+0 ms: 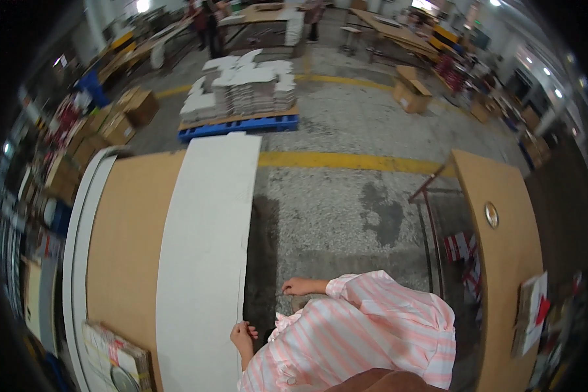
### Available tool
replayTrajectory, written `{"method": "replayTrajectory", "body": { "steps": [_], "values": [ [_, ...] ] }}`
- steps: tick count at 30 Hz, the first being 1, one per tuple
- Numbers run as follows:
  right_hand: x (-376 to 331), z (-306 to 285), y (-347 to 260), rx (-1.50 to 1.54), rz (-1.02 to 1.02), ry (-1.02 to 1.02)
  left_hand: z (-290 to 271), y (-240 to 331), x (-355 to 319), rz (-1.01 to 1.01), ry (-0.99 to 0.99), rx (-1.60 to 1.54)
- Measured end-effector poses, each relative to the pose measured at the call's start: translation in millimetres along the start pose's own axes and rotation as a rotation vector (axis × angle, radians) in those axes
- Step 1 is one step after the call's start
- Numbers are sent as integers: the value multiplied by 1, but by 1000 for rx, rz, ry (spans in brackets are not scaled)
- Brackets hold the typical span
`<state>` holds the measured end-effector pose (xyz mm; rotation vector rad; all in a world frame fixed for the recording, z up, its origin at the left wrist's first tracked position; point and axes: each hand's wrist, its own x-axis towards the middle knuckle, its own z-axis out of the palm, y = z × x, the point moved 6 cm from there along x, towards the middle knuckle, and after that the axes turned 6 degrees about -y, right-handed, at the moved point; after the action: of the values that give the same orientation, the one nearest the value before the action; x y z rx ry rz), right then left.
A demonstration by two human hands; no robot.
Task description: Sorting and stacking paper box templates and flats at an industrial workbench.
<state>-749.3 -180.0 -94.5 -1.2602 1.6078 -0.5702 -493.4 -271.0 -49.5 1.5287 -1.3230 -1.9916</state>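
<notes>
A long white cardboard sheet (206, 235) lies on the brown table at my left, its near end running out of the picture. My left hand (243, 333) is beside the sheet's right edge, fingers loosely bent and slightly apart, with nothing visible in them. Whether it touches the edge I cannot tell. Farther right, my right hand (300, 286) hangs over the gap between the tables, its fingers curled together and nothing visible in them. Pink-and-white striped sleeves cover both my arms.
The brown tabletop (134, 228) carries a tied cardboard bundle (121, 356) with a tape roll. Another brown table (503, 261) stands right, bearing a tape roll (491, 215). Ahead, stacked white cardboard (248, 88) rests on a blue pallet (242, 126). An opened carton (411, 91) stands far right.
</notes>
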Motion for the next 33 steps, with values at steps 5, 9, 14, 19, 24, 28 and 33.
{"method": "replayTrajectory", "body": {
  "steps": [5, 9, 14, 19, 24, 28, 33],
  "values": [
    [-30, -11, 22, 110, 71, 114, -6, 66, 17, 562, 386, 931],
    [-56, -18, 49, 113, 134, 186, -20, 69, 50, 557, 292, 1201],
    [-82, -12, 83, 94, 180, 323, -15, 86, 98, 245, 0, 927],
    [-74, 19, 104, 129, 187, 160, 76, 114, 94, 348, -281, 844],
    [-67, 31, 152, 46, 281, 137, 140, 126, 113, 480, -484, 1030],
    [-70, 3, 156, -22, 352, 82, 175, 147, 125, 603, -580, 1247],
    [-87, -88, 102, 26, 406, 295, 221, 173, 134, 573, -593, 1256]
  ]
}}
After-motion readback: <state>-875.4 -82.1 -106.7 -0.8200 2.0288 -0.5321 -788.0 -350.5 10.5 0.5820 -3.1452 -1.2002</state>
